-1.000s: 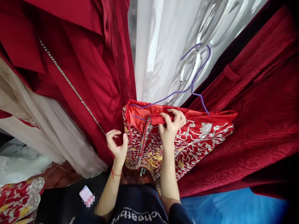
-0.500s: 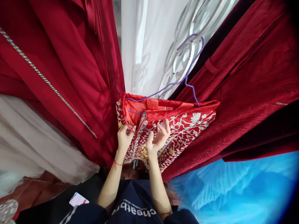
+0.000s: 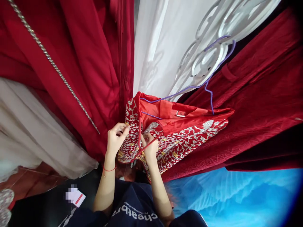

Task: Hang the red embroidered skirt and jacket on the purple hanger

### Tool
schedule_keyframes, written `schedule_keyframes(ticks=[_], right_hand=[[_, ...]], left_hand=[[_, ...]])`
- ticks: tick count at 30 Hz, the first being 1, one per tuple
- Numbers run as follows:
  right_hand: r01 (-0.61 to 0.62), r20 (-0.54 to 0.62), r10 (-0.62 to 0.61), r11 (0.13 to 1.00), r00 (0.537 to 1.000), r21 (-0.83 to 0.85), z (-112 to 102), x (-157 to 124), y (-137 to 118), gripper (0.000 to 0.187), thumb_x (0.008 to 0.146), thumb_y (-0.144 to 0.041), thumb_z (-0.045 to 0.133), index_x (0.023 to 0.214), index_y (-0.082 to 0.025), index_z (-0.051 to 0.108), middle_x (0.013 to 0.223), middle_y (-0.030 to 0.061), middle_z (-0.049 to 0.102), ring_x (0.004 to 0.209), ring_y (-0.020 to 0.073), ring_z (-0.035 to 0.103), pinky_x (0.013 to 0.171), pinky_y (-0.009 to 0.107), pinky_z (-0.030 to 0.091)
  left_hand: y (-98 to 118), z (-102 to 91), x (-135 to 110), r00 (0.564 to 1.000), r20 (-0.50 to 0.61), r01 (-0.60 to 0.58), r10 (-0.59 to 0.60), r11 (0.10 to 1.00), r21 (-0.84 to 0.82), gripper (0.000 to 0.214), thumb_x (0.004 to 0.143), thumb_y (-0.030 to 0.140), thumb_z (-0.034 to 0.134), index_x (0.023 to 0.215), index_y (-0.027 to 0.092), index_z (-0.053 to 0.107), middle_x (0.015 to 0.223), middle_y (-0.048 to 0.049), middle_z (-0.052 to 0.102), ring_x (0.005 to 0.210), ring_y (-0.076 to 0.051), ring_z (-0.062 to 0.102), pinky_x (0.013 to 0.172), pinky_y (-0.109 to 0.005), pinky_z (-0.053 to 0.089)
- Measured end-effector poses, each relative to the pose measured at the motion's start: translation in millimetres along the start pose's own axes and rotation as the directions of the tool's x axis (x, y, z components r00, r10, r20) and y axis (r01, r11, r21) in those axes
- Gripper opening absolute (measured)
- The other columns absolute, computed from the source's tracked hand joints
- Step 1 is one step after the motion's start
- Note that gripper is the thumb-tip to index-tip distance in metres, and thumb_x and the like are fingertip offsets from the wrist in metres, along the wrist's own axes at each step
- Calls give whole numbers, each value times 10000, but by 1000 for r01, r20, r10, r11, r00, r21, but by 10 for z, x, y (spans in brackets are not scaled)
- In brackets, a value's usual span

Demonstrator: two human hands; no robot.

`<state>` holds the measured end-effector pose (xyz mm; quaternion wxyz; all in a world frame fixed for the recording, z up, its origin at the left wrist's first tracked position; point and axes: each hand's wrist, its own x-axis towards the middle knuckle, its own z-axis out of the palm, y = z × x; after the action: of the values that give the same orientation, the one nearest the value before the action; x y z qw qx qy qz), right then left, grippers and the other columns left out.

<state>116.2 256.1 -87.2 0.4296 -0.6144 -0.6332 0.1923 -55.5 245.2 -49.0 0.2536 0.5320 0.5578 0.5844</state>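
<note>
Broad red drapery (image 3: 262, 104) fills the right side, with more red fabric (image 3: 92, 72) on the left and a white cloth (image 3: 156, 53) between them. In front hangs the embroidered red garment (image 3: 175, 136), its top edge gaping open on a purple hanger (image 3: 206, 83) whose hook is up at the white scrollwork (image 3: 224, 55). It should handle as soft and limp, the shiny lining (image 3: 151, 108) slippery, while the dense silver and gold stitching probably adds weight and some stiffness and could snag. The folded satin top edge looks the safest place to take hold, sparing the raised thread. The left hand (image 3: 115, 142) is at the garment's left edge, thumb and forefinger nearly meeting; I cannot tell whether they pinch anything. The right hand (image 3: 151, 150) is at the front opening, fingers curled, with a thin red cord (image 3: 151, 142) crossing before it; its grip is unclear. Smallest is a label (image 3: 180, 113) inside the back.
</note>
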Motion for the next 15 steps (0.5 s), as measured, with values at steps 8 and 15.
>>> schedule_keyframes(ticks=[8,15], right_hand=[[-112,-35,126,958,991,264,139,22,-67,208,788,-392,635,778,-184,637,724,47,696,619,162,628,604,256,485],[-268,243,153,778,958,568,-1,80,-65,221,698,-380,692,704,-167,633,569,-3,622,532,141,569,558,262,477]], left_hand=[[-461,55,-17,866,477,107,-150,987,117,247,868,414,576,817,203,694,708,-22,735,681,-175,693,694,-263,523],[-193,279,-110,921,385,-100,-61,917,385,123,818,312,682,934,270,686,789,1,764,743,-186,715,640,-236,444]])
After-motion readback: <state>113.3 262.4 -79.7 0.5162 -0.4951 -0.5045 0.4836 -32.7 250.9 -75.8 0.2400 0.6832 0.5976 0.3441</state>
